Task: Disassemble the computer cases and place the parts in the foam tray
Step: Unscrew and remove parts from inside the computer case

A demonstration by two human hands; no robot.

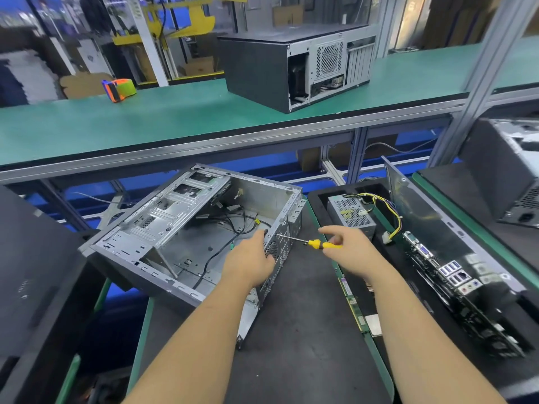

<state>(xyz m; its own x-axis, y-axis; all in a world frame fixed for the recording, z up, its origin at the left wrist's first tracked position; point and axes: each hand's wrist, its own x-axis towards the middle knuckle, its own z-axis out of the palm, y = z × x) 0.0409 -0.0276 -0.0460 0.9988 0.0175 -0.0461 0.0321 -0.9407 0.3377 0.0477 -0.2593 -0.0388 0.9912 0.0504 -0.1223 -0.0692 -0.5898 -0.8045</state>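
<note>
An open grey computer case (175, 228) lies on its side on the dark mat, its inside bare except for loose black cables. My left hand (250, 263) grips the case's rear panel at its top edge. My right hand (347, 246) holds a yellow-handled screwdriver (318, 244), whose tip touches the rear panel just right of my left hand. To the right sits the black foam tray (320, 196), holding a grey power supply (351, 212) with coloured wires, a motherboard (449, 284) and a memory stick (353, 304).
A closed computer case (262, 74) and an orange-green tape dispenser (119, 89) stand on the green upper shelf. Another case (501, 182) lies at the far right, and a dark panel (35, 272) at the left. An upright side panel (393, 182) leans in the tray.
</note>
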